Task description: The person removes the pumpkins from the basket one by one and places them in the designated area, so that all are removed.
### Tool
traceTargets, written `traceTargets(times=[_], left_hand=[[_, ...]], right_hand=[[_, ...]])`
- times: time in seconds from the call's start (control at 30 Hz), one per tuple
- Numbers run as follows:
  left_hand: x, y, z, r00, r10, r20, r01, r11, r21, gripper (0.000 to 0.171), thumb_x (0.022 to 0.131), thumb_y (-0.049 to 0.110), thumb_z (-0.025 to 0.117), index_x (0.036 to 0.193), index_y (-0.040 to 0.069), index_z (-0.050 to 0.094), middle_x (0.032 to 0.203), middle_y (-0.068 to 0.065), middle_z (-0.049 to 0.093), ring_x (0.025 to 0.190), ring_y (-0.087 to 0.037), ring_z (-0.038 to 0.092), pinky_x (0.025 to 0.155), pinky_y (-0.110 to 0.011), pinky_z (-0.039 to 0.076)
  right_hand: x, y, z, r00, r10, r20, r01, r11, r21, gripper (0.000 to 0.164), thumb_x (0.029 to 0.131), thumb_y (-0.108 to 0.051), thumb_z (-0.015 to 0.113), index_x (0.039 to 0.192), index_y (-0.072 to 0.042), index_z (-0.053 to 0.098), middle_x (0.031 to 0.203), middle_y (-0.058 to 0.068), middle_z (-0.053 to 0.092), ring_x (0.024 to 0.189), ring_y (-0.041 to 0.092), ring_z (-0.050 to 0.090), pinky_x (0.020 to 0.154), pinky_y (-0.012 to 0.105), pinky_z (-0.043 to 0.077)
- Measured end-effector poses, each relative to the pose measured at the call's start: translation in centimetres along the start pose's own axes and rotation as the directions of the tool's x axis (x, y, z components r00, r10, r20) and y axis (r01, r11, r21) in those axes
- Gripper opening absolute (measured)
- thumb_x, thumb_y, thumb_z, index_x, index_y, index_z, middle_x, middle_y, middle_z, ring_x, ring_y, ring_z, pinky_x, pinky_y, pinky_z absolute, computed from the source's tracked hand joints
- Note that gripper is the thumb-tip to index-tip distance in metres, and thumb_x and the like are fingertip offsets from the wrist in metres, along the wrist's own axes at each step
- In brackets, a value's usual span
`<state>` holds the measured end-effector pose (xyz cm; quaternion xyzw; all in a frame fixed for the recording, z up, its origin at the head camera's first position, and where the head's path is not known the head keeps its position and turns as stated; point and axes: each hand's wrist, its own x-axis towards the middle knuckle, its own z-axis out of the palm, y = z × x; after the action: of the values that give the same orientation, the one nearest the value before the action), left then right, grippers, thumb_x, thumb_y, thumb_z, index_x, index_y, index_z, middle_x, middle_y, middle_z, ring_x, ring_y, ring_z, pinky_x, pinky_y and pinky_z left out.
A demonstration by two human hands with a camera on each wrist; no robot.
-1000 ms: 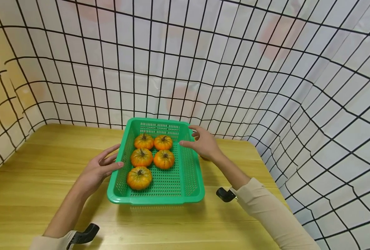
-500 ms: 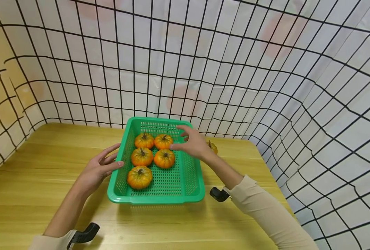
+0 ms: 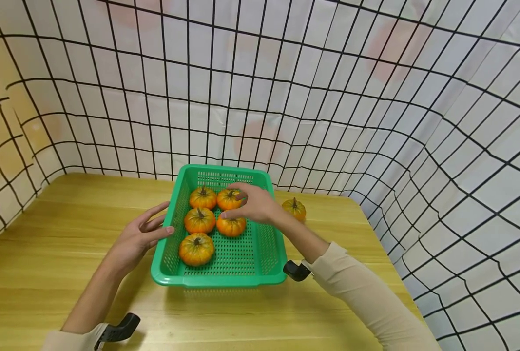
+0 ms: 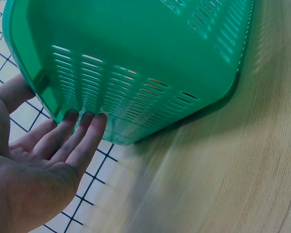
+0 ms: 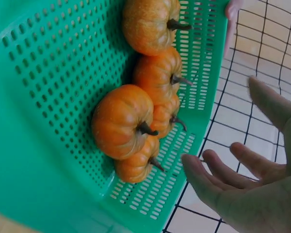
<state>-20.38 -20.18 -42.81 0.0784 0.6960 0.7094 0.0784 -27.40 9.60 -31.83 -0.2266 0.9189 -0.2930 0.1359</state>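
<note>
A green plastic basket [image 3: 220, 280] with perforated walls holds several small orange pumpkins, such as the front-left pumpkin [image 3: 196, 249]. My left hand [image 3: 133, 241] holds its left side, thumb over the rim; in the left wrist view, the fingertips [image 4: 101, 119] touch the outer wall. Over the basket hovers my right hand [image 3: 255, 204], thumb and fingers spread with nothing between them. It partly covers the back-right pumpkin [image 3: 227, 199] and the pumpkin in front of that [image 3: 231, 228]. In the right wrist view, a gap shows between this hand [image 5: 252, 179] and the pumpkins [image 5: 122, 122].
Another pumpkin [image 3: 295, 209] stands on the wooden table [image 3: 84, 209], right of the basket. Black wire grid [image 3: 260, 87] with pale sheeting behind it borders the table at the back and sides.
My right hand has moved left from the basket's right rim to above the pumpkins. The pumpkin on the table, formerly mostly hidden behind that hand, now shows. My left hand has stayed put.
</note>
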Motion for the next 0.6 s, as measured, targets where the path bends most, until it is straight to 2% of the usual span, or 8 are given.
traceTargets(times=[0.17, 0.6], left_hand=[[-0.1, 0.1, 0.0, 1.0, -0.001, -0.001, 0.001, 1.0, 0.005, 0.078, 0.098, 0.02, 0.068, 0.163, 0.02, 0.024, 0.163, -0.023, 0.031, 0.126, -0.013, 0.057, 0.096, -0.023, 0.05], [-0.1, 0.0, 0.0, 1.0, 0.008, 0.002, -0.008, 1.0, 0.003, 0.076, 0.099, 0.019, 0.067, 0.162, 0.02, 0.025, 0.162, -0.024, 0.032, 0.125, -0.012, 0.058, 0.095, -0.023, 0.051]], right_hand=[[0.7, -0.5, 0.5, 0.997, -0.02, 0.074, 0.021, 1.0, -0.01, 0.081, 0.084, -0.043, 0.082, 0.154, -0.024, 0.044, 0.145, 0.012, 0.056, 0.133, 0.03, 0.054, 0.1, 0.048, 0.051], [2.3, -1.6, 2.5, 0.984, -0.072, 0.163, 0.079, 0.996, -0.04, 0.08, 0.082, -0.043, 0.084, 0.151, -0.024, 0.048, 0.149, 0.01, 0.054, 0.131, 0.028, 0.056, 0.096, 0.04, 0.053]])
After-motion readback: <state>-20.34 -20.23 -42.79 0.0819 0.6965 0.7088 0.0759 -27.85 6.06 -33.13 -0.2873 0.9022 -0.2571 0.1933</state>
